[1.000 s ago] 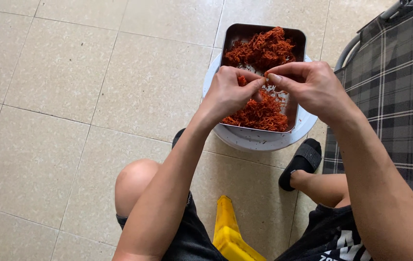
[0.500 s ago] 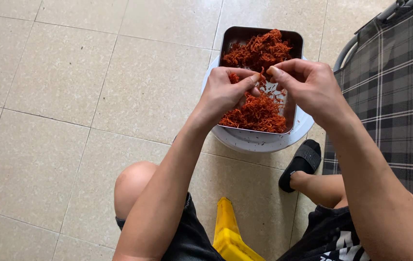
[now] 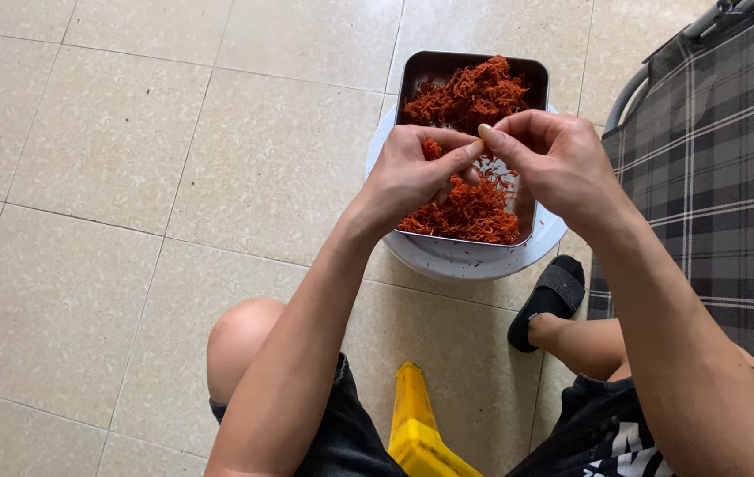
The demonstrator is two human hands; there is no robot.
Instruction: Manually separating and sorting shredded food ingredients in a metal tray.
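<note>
Left hand: my left hand (image 3: pixel 412 172) hovers over the tray (image 3: pixel 412 79), fingers curled together, thumb and forefinger pinched on a few red strands (image 3: pixel 470 208).
Right hand: my right hand (image 3: pixel 554 163) faces it, fingertips pinched shut on the same strands (thumbs almost touching).
Strands: heaped in the dark metal tray, thickest at its far and near ends.
Tray: rests on a white round stool (image 3: pixel 474 261) on the tile floor (image 3: pixel 112 177).
Nearby: black sandal (image 3: pixel 554 296) on my right foot, plaid chair (image 3: pixel 712 168) on the right, yellow seat (image 3: pixel 417 428) between my knees.
</note>
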